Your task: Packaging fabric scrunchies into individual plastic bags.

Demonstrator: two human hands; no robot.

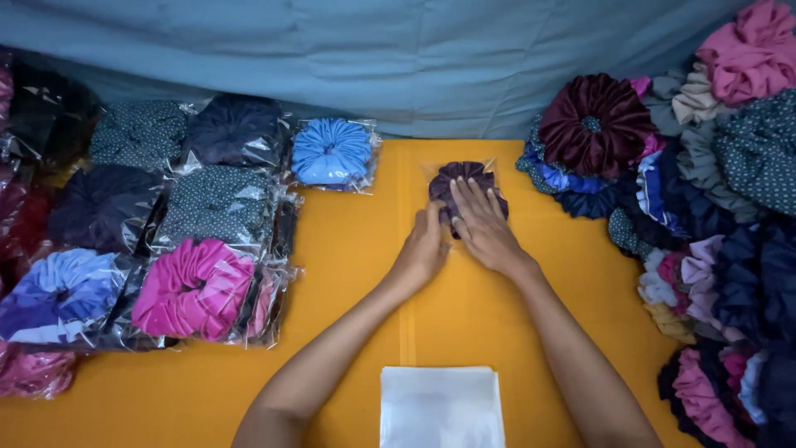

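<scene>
A dark purple scrunchie (456,178) lies inside a clear plastic bag on the orange table (356,249), a little past the middle. My right hand (482,226) lies flat on top of it, fingers spread, pressing the bag down. At the bag's near left edge my left hand (424,247) rests beside the right one, its fingers curled at the bag's edge. Both forearms reach in from the bottom of the view.
Bagged scrunchies lie piled at the left, among them a pink one (192,286) and a light blue one (332,151). Loose scrunchies heap up at the right, a maroon one (594,123) on top. A stack of empty clear bags (441,406) sits at the near edge. Blue cloth hangs behind.
</scene>
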